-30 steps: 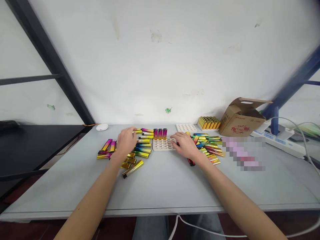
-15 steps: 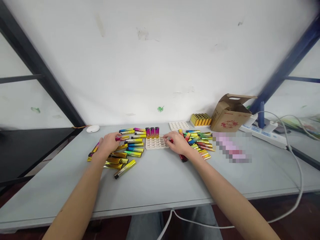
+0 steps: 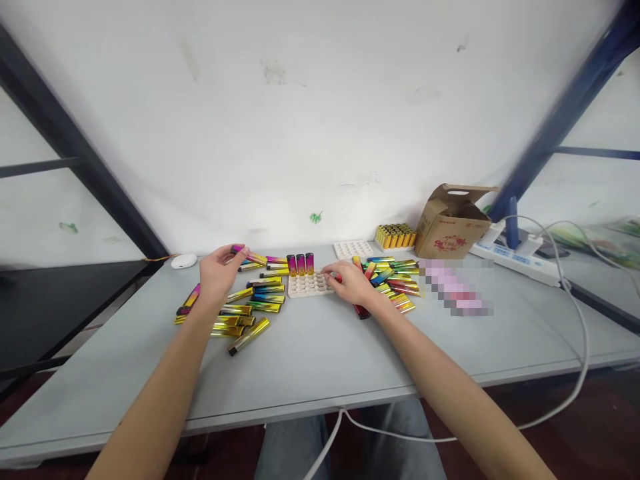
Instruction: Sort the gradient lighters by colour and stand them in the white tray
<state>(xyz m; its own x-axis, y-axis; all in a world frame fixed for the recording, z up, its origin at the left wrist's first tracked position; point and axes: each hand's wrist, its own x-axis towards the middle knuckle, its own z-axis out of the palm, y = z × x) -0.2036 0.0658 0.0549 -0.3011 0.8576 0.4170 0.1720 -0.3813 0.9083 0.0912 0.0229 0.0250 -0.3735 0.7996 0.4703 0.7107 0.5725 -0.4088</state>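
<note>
Purple-gold lighter (image 3: 255, 257) pinched in L grip (image 3: 218, 271); R grip (image 3: 353, 282): can't tell; ctn print (image 3: 451, 245) illegible.

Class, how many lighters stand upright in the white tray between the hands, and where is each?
3, side by side along the back of the tray: left lighter, middle lighter and right lighter. The right hand covers part of it, so others may be hidden.
</note>
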